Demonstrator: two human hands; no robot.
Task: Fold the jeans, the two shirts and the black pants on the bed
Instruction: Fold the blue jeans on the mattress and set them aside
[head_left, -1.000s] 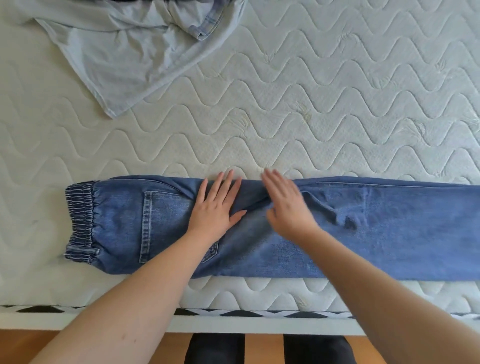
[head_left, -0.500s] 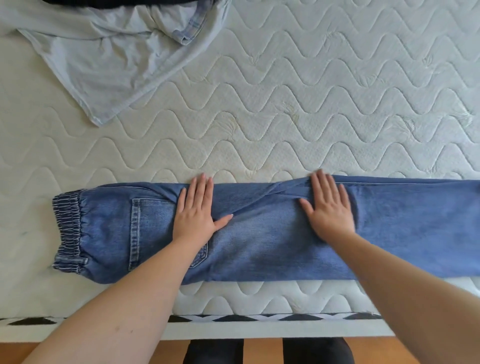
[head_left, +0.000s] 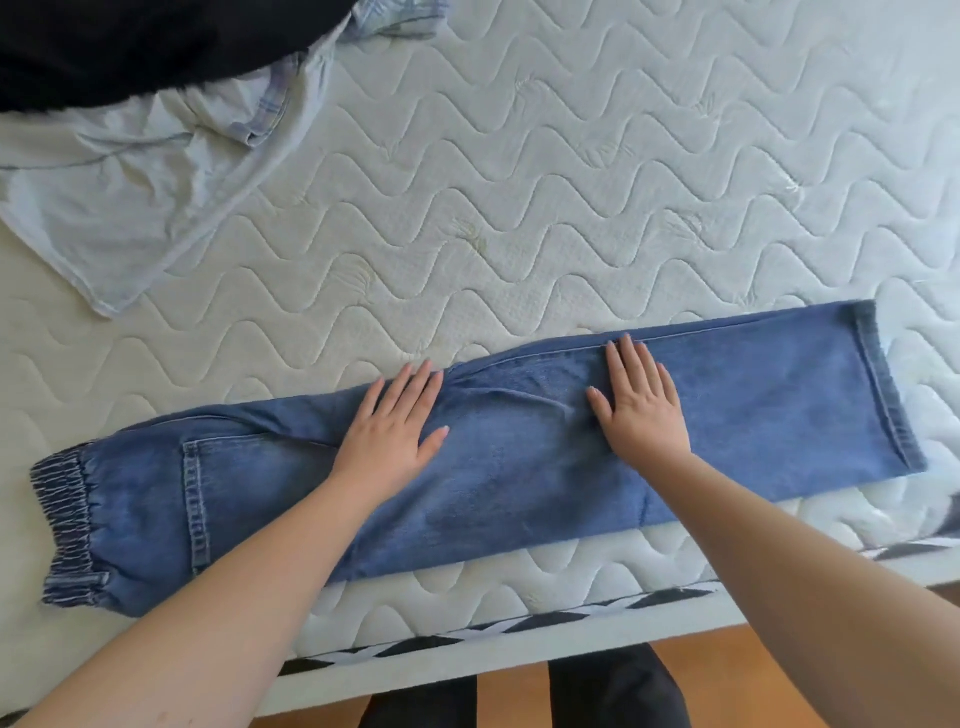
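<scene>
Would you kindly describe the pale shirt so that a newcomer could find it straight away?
Start at the white quilted mattress and look to its far left corner, beyond the long blue jeans. The pale shirt lies crumpled there, partly under a black garment; it is the only light, bluish-white cloth.

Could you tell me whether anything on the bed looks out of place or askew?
Only small things: the jeans lie slightly slanted with a crease between the hands, and the black pants sit heaped on a crumpled shirt.

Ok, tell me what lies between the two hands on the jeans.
Head view: only wrinkled denim of the jeans lies between the left hand and right hand; nothing else sits there.
</scene>
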